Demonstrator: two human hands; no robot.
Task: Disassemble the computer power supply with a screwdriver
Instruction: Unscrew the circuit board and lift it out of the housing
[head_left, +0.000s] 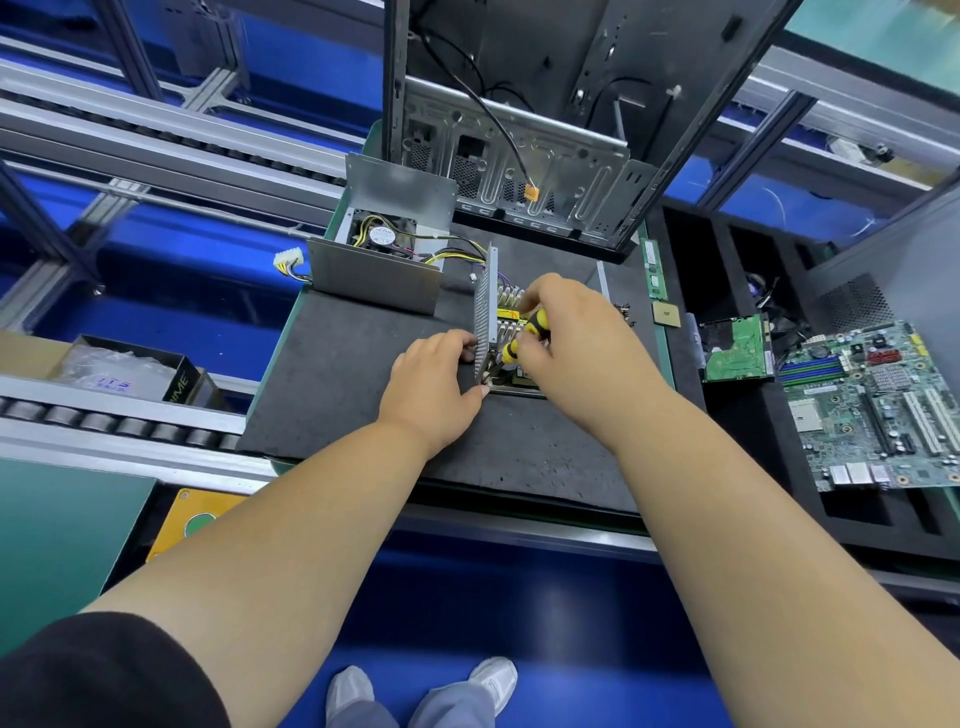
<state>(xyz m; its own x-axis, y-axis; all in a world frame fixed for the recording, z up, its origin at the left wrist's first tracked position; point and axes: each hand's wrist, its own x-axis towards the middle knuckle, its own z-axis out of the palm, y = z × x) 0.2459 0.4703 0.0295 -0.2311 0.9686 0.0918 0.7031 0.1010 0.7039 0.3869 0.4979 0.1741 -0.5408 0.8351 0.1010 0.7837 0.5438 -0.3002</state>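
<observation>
The opened power supply base (487, 312) sits mid-mat, its perforated metal side wall upright and its circuit board partly hidden under my hands. My left hand (434, 392) grips the near corner of that wall. My right hand (576, 345) is closed on a yellow-and-black screwdriver (524, 335), which angles down and left into the base's near corner; its tip is hidden. The removed metal cover with the fan (382, 239) lies at the mat's far left, still joined by yellow and black wires.
An empty computer case (519, 156) stands behind the dark foam mat (337, 374). A foam tray on the right holds a motherboard (878, 410), a hard drive board (735, 348), a RAM stick (655, 270) and a CPU (666, 314). Roller conveyor rails run on the left.
</observation>
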